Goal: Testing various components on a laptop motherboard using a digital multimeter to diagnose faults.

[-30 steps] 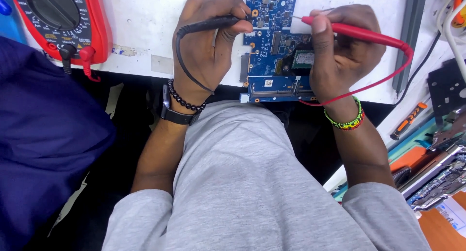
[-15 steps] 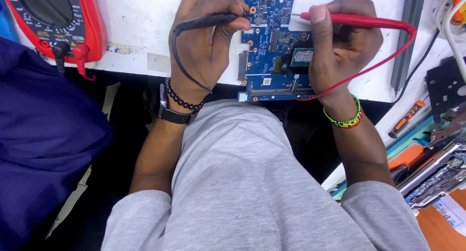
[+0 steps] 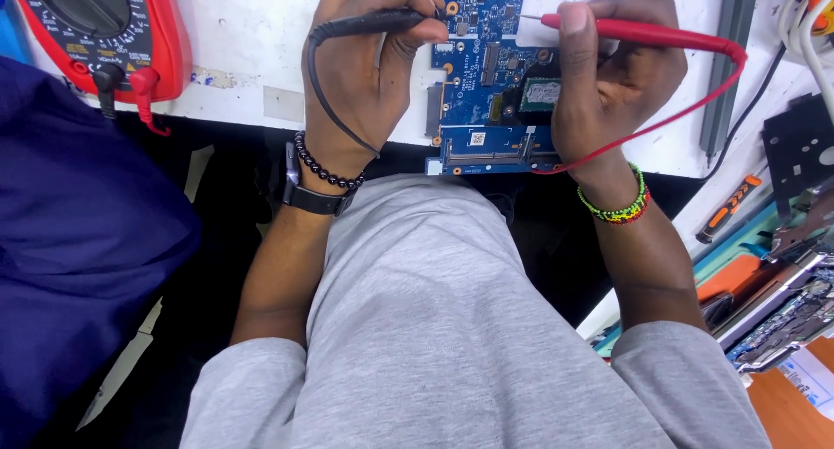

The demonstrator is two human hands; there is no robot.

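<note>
Two probes meet one blue circuit board (image 3: 486, 93), which lies flat on the white bench (image 3: 234, 58) at its near edge, directly before the person. Left hand (image 3: 360, 75): fingers curled around the black probe (image 3: 373, 22), held pen-fashion so its tip rests on the board's upper part. Right hand (image 3: 608, 84): fingers clasped on the red probe (image 3: 643, 34), thumb pressing along the shaft, metal tip aimed at the board's right edge. Both leads loop clear of the board. Red multimeter (image 3: 95, 28) sits at upper left, dial within sight, with its plugs seated.
</note>
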